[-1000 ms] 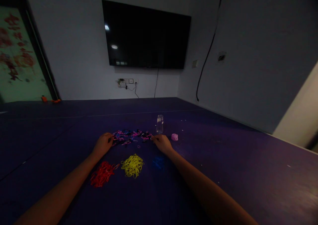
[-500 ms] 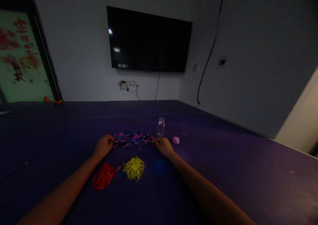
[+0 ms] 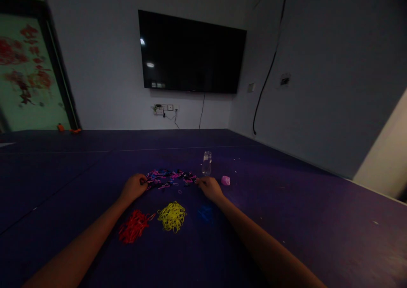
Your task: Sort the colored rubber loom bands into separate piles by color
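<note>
A mixed heap of small pink, blue and black bands (image 3: pixel 168 178) lies on the dark purple table (image 3: pixel 286 211). My left hand (image 3: pixel 134 187) rests at the heap's left end with its fingers curled, pinching at the bands. My right hand (image 3: pixel 210 188) sits at the heap's right end, fingers also curled down onto the bands. Nearer to me lie three sorted piles: a red pile (image 3: pixel 133 225), a yellow pile (image 3: pixel 172 215) and a small blue pile (image 3: pixel 205 212). What each hand pinches is too small and dark to make out.
A clear plastic bottle (image 3: pixel 206 163) stands just beyond my right hand, with a small pink lump (image 3: pixel 225 180) to its right. A black wall screen (image 3: pixel 190 53) hangs ahead. Small orange items (image 3: pixel 66 129) lie at the table's far left edge.
The view has tipped slightly downward and left. Both hands stay at the ends of the mixed heap with little movement.
</note>
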Available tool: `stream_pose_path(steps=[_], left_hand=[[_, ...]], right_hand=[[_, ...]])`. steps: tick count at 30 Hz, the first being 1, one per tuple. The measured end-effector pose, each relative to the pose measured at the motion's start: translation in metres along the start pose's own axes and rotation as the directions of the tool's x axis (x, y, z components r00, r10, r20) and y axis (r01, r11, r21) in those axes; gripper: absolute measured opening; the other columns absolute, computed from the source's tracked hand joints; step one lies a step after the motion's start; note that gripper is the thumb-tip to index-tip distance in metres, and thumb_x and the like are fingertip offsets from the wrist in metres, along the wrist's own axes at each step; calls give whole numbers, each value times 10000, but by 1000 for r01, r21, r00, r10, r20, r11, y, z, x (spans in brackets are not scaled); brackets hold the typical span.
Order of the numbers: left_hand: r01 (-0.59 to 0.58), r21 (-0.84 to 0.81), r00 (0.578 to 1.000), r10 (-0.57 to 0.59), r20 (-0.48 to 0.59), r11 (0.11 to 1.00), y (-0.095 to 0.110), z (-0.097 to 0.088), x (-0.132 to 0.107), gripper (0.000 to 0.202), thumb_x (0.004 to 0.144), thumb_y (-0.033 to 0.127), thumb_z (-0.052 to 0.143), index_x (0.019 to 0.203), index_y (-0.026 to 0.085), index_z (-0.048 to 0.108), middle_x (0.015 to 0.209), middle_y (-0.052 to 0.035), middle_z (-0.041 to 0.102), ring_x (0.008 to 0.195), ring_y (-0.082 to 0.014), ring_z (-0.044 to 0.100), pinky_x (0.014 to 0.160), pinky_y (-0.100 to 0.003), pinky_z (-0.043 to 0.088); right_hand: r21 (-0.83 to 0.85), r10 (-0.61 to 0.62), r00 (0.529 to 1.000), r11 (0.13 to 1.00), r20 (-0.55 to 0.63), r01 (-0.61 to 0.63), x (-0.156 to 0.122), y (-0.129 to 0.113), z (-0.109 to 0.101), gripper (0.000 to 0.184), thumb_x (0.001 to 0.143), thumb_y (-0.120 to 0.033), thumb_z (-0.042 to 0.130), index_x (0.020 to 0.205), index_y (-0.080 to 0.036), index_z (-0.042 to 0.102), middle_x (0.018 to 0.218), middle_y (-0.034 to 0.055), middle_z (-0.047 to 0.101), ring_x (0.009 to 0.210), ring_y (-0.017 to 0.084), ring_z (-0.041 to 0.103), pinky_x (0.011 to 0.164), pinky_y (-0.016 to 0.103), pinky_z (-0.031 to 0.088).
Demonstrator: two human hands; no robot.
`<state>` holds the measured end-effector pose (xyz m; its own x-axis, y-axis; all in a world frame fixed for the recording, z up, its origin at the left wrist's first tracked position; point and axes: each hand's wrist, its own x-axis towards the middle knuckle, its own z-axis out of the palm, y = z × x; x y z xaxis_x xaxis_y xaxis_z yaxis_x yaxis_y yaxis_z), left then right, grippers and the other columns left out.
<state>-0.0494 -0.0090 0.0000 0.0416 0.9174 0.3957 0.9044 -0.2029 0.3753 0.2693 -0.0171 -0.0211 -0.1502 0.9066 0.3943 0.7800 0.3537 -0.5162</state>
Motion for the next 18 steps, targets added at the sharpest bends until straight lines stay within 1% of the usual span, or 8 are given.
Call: stream_pose_path(steps=[3, 6, 10, 14, 18], left_hand=[[-1, -13, 1000, 1, 8, 1000, 0, 0, -1, 190, 677, 168, 492, 782, 169, 650, 769, -44, 679, 720, -180, 622, 628, -234, 433], [-15, -28, 1000, 15, 4, 1000, 0, 0, -1, 217, 672, 141, 479, 803, 163, 651, 771, -46, 677, 705, -176, 620, 633, -237, 436], [-44, -51, 999, 43, -19, 998, -3, 2, 0, 230, 679, 132, 463, 808, 165, 650, 773, -45, 677, 695, -176, 623, 630, -241, 442], [-59, -83, 998, 55, -43, 995, -7, 5, 1, 253, 695, 129, 435, 811, 170, 656, 755, -42, 681, 689, -180, 631, 624, -245, 453], [-86, -99, 994, 79, -72, 991, -11, 7, 3, 267, 709, 138, 424, 817, 175, 666, 796, -52, 695, 723, -186, 640, 652, -254, 470]], right_hand=[[-12, -15, 1000, 1000, -4, 15, 1, 1, 0, 378, 868, -373, 415, 685, -174, 679, 646, 34, 659, 578, 130, 567, 524, 209, 320], [-12, -29, 1000, 1000, -1, 29, 1, 1, 0, 383, 871, -368, 410, 679, -168, 674, 635, 34, 651, 557, 125, 554, 516, 211, 309], [-6, -35, 999, 999, -4, 35, 1, 1, 1, 369, 869, -359, 412, 703, -173, 683, 624, 27, 647, 555, 123, 551, 520, 211, 311], [-11, -33, 999, 999, -5, 33, 1, 1, 0, 369, 869, -353, 413, 686, -175, 679, 627, 28, 650, 569, 126, 558, 523, 212, 311], [-3, -26, 1000, 1000, -5, 26, 1, 0, 0, 368, 869, -361, 417, 686, -173, 675, 652, 29, 662, 573, 122, 564, 521, 209, 310]])
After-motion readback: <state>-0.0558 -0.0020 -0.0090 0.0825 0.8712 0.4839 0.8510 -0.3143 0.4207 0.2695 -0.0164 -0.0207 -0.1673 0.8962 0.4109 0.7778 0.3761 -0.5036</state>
